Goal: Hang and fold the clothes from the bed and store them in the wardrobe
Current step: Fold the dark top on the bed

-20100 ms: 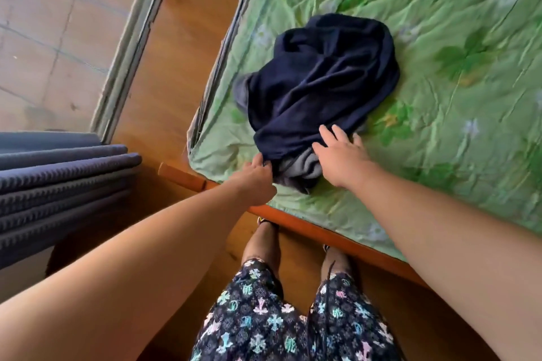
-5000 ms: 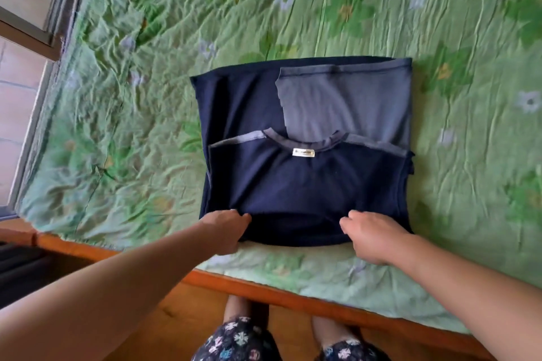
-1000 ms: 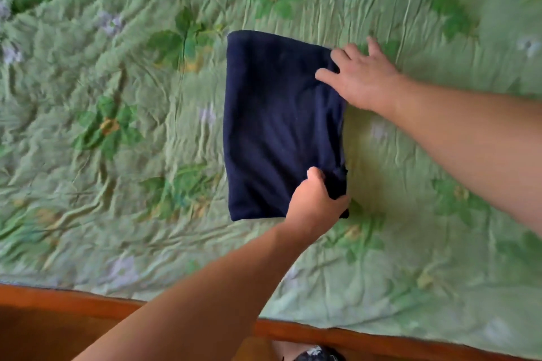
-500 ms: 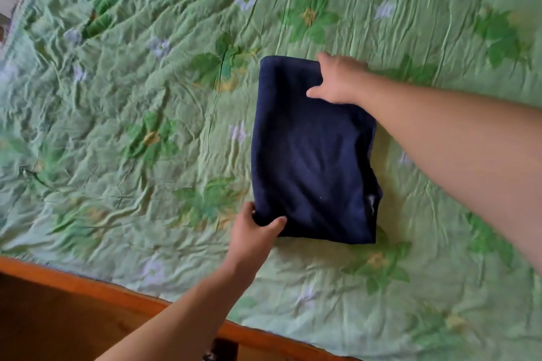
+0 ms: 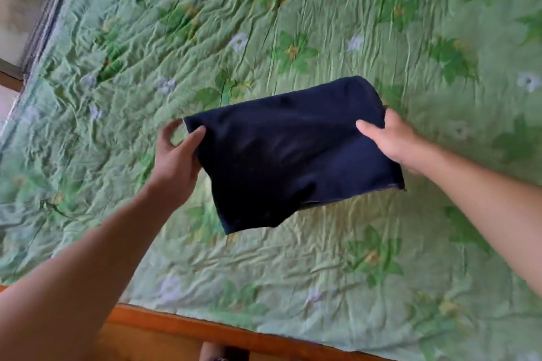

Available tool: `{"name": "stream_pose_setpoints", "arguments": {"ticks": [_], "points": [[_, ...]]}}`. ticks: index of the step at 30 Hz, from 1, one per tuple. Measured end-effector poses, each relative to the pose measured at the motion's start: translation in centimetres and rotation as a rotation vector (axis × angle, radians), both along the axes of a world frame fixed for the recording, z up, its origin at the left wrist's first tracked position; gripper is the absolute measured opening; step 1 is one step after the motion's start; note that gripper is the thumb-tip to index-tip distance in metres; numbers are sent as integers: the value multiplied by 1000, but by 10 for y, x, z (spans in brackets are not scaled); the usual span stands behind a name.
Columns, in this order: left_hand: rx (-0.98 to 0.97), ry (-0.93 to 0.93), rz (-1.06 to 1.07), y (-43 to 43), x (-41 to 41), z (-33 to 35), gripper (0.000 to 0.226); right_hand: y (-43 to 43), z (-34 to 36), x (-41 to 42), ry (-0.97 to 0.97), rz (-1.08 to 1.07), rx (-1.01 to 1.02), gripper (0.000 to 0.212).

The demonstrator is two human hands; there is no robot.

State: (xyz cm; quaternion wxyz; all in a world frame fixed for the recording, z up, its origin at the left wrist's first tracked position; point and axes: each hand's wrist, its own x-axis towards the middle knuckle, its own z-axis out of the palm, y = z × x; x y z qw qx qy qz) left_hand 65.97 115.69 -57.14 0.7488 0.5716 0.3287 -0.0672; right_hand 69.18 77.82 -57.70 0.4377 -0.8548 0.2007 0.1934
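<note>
Now folded navy shirt [image 5: 293, 155] lifted off green floral bedspread [image 5: 293, 23]; my left hand [image 5: 176, 155], right hand [image 5: 393, 141] grip its ends. Wooden bed frame [image 5: 205, 328] nearside.

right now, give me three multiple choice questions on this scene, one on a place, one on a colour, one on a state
1. Where is the folded garment?
A. on the floor
B. held above the bed cover
C. on a hanger

2. What colour is the garment?
A. navy
B. red
C. white

3. What is the left hand doing?
A. lying flat on the cover
B. hanging idle
C. gripping the garment's edge

Answers:
1 B, it hangs between the left hand and the right hand, one corner drooping over the cover.
2 A, the cloth is dark navy all over.
3 C, its thumb presses on top of the cloth's edge.
</note>
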Motion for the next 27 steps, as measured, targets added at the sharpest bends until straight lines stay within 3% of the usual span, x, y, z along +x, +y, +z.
{"name": "stream_pose_setpoints", "arguments": {"ticks": [4,7,10,14,17,19,22,25,27], "points": [[157,269,-380,-11,0,-33,74,8,-39,-59,256,-101,91,57],[449,246,-500,-17,-24,-63,78,17,-72,-95,341,-179,33,83],[626,118,-598,-11,-27,-69,82,24,-79,-112,248,-329,70,73],[687,-24,-605,2,-27,-65,65,34,-69,-120,106,-391,38,51],[869,55,-748,11,-28,-69,60,35,-62,-122,227,-107,-178,46],[1015,139,-825,9,-36,-69,61,34,-62,-119,134,58,-471,60],[1302,-37,-844,-6,-37,-67,65,53,-60,-102,-216,285,-700,71],[1557,-265,-991,-32,-27,-81,69,84,-71,-74,-324,585,-810,74],[1660,-309,-1072,-43,-21,-100,70,98,-85,-54,-373,667,-916,75]]}}
